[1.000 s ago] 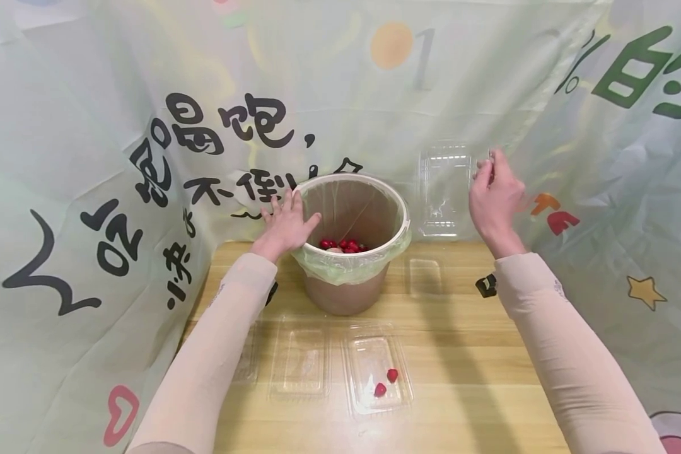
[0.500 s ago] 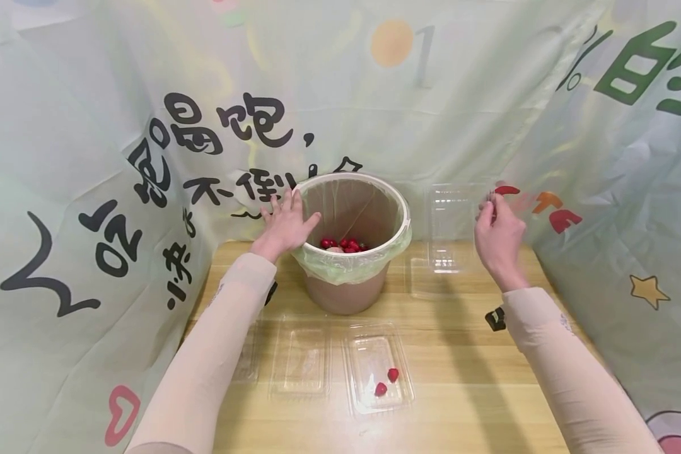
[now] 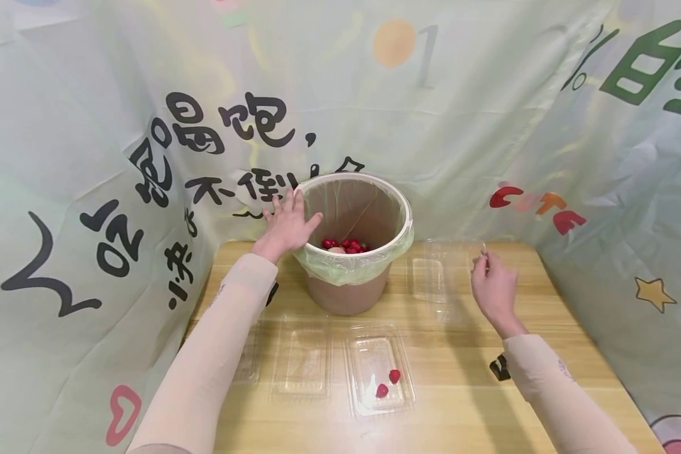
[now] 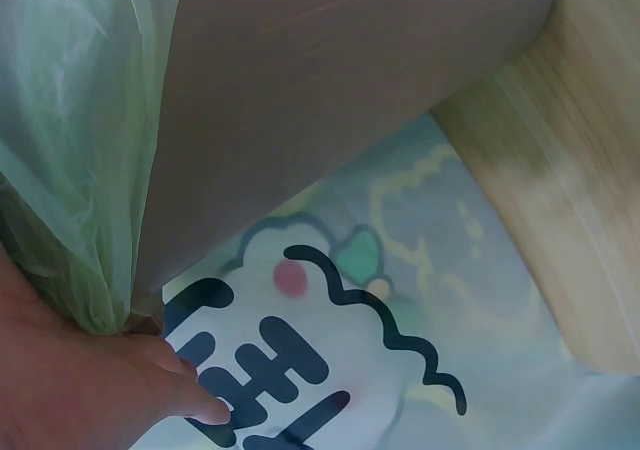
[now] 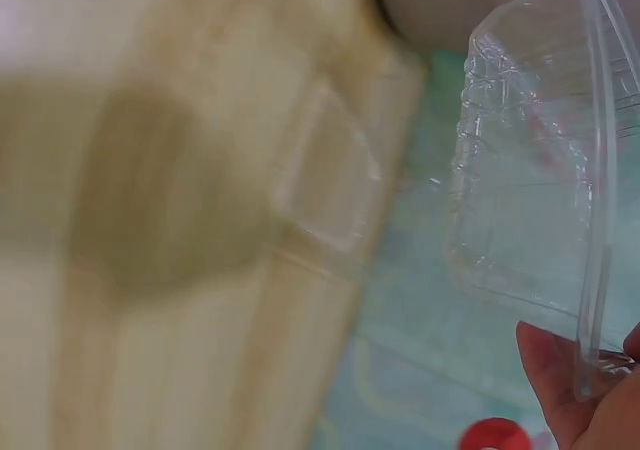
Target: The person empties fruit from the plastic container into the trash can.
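My left hand (image 3: 286,227) rests on the left rim of a brown bucket (image 3: 346,291) lined with a thin green plastic bag (image 4: 75,130); its fingers are spread. Small red fruits (image 3: 349,244) lie inside the bucket. Off to the right, my right hand (image 3: 495,287) pinches the edge of a clear plastic box (image 5: 530,200) between thumb and fingers. That box is tilted in the right wrist view and faint in the head view. Beyond it, another clear piece of plastic (image 5: 330,175) lies on the table near the back edge.
In front of the bucket sits a clear box (image 3: 369,403) with two red fruits (image 3: 382,391) in it. Left of that are a second clear box (image 3: 301,388) and another partly behind my left sleeve. Printed cloth (image 3: 459,126) walls in the wooden table (image 3: 448,416).
My right hand has come down from in front of the cloth toward the table, bringing the clear box with it. The left hand has stayed on the bucket rim.
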`<act>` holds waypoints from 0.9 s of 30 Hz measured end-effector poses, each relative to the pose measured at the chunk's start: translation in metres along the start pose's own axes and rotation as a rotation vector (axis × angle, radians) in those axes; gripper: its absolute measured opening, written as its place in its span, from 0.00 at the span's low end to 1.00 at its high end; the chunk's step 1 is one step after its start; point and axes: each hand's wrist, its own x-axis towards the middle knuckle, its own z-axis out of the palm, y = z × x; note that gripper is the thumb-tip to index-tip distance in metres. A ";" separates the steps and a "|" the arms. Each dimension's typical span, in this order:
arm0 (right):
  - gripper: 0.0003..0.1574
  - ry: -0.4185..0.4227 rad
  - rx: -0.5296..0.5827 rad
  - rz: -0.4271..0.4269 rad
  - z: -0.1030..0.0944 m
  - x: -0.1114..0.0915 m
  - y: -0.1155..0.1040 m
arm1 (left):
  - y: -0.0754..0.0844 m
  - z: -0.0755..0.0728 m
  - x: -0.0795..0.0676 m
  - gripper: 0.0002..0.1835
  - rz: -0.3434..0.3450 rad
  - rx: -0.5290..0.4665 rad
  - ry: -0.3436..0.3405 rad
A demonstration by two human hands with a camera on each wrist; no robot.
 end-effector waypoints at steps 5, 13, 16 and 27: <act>0.23 -0.066 -0.002 0.044 0.006 -0.026 0.014 | -0.001 0.000 0.001 0.49 -0.003 -0.003 -0.002; 0.25 -0.208 -0.009 0.150 0.015 -0.057 0.036 | 0.000 0.000 0.000 0.49 -0.006 -0.013 -0.003; 0.26 -0.242 -0.020 0.180 0.018 -0.066 0.042 | 0.001 0.000 0.000 0.49 -0.002 -0.016 -0.005; 0.28 -0.286 0.044 0.211 0.018 -0.082 0.044 | 0.000 -0.001 0.001 0.49 -0.007 -0.020 0.007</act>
